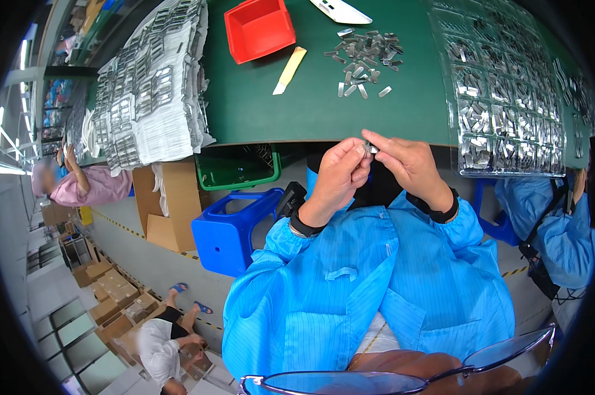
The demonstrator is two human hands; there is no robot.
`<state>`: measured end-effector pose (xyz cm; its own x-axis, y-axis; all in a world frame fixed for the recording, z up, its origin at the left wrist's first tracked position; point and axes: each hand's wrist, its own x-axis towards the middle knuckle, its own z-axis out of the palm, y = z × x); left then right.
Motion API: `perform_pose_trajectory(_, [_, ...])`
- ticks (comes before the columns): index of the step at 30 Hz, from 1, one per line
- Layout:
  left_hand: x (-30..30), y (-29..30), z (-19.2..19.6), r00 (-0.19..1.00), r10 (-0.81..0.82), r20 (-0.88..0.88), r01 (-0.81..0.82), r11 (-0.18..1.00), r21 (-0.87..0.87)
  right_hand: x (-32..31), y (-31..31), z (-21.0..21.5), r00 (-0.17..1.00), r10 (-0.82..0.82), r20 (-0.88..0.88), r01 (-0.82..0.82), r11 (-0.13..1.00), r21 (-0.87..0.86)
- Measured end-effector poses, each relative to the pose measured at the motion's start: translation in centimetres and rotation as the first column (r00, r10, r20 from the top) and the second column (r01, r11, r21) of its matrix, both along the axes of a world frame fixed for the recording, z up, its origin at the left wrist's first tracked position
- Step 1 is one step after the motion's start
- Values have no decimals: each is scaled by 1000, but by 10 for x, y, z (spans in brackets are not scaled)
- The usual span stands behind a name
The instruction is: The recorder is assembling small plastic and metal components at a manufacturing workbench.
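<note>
My left hand (342, 172) is closed in a pinch in front of the bench's near edge. A small shiny metal piece (373, 149) sits between its fingertips. My right hand (410, 166) meets it from the other side, thumb and index finger closed on the same piece. Fingers cover most of the piece, so its full shape is hidden. Beyond my hands, a loose pile of small flat metal pieces (370, 56) lies on the green bench top (323, 118). Left of the pile is a yellow-handled tool with a pale tip (289, 70).
A red bin (261, 29) stands at the back, beside a white tray-like item (341, 11). Clear compartment trays (508, 99) of metal parts fill the right; stacked sheets with metal parts (152, 92) the left. Below are a green crate (238, 183) and blue stool (228, 227). Other people sit nearby.
</note>
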<state>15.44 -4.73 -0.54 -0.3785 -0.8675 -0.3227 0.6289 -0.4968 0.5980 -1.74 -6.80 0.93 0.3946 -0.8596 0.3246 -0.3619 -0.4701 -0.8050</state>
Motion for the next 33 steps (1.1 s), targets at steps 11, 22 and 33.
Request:
perform_pose_trajectory(11, [-2,-2,7,999,-34,20,35,998,-49,-15,-6,-1,988,-59,139,48,996,78])
perform_pose_trajectory(22, [2,-4,-1,989,-28,-147,32,999,20,12,-20,22,976,-112,188,38,934,355])
perform_pose_trajectory(33, [8,-5,-2,984,-43,-172,51,998,42,26,-20,-3,940,-195,279,75,918,389])
